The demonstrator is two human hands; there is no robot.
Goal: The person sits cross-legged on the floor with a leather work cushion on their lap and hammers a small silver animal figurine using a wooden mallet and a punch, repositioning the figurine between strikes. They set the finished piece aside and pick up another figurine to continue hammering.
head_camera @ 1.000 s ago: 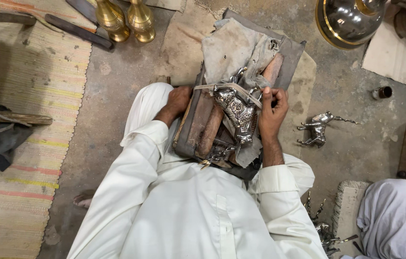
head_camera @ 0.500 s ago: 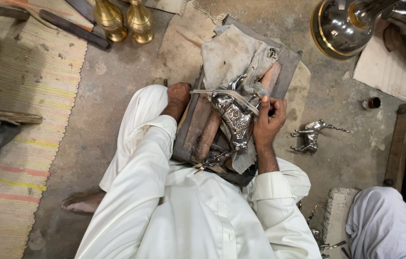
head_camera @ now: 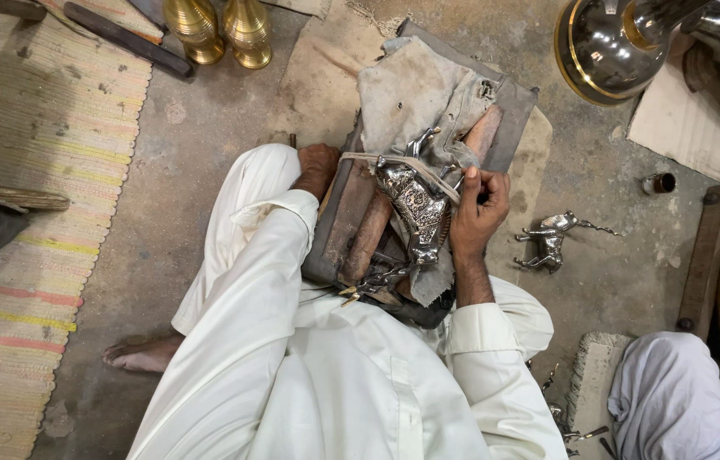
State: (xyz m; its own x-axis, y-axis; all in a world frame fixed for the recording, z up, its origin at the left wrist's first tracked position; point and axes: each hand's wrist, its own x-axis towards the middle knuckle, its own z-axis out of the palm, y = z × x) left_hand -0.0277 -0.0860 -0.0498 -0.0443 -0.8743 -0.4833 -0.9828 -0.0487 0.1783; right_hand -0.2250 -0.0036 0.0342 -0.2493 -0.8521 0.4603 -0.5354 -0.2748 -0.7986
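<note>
The silver horse (head_camera: 415,204) lies on a grey rag (head_camera: 415,89) over a worn wooden block (head_camera: 351,226) in the person's lap, head end pointing away from them and base end toward their belly, with a pale cord (head_camera: 394,162) drawn across its middle. The right hand (head_camera: 477,209) sits just beside it on the right, fingers (head_camera: 466,183) curled tight, touching the figure's flank and pinching the cord where it crosses; the thumb tip stands up near the horse's back. The left hand (head_camera: 317,166) is on the other side, well apart from the horse, its fingers folded down over the far left edge of the block and gripping it; how much of the edge it has hold of I cannot tell, since the knuckles hide it. The horse is bright polished metal, with fine patterning chased over the body and thin legs sticking up toward the rag's upper folds. A short chain (head_camera: 377,279) trails from the block's near end. A reddish wooden handle (head_camera: 483,132) pokes out above the right hand. On the bare floor to the right stands a second, smaller horse (head_camera: 551,238), apart from everything. Farther up sit two brass vases (head_camera: 219,30) and a big shiny vessel (head_camera: 607,47). A striped mat (head_camera: 28,170) covers the floor at left, and the person's bare foot (head_camera: 143,353) rests beside it. Another person's knee in pale cloth (head_camera: 675,400) shows at lower right.
</note>
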